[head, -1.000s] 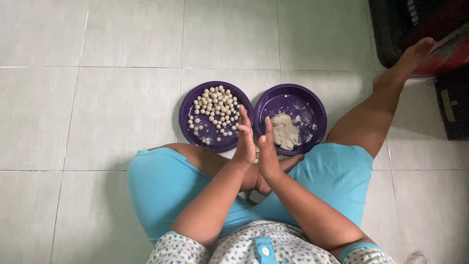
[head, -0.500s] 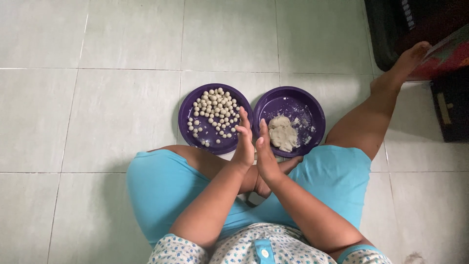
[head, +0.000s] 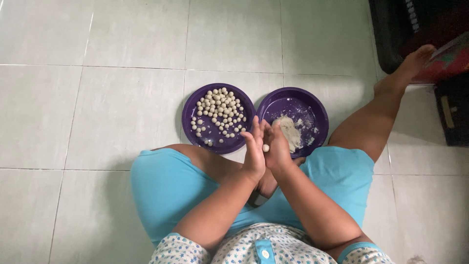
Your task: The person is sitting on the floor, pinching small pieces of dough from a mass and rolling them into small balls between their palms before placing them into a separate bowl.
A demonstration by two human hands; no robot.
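Head view: left hand (head: 254,151) and right hand (head: 278,149) stand upright, palms pressed together on a small dough ball (head: 266,147) that peeks out between them. Ball is round, no long axis, points nowhere. Plate of finished balls (head: 193,110) lies ahead and left, nearer the left hand. Plate with the dough lump (head: 315,105) lies ahead and right. Both plates rest on the tiled floor (head: 122,107).

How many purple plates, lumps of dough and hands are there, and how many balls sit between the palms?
Purple plates: 2, left plate and right plate
Dough lump: 1
Ball between the palms: 1
Hands: 2, left hand and right hand
Total: 6
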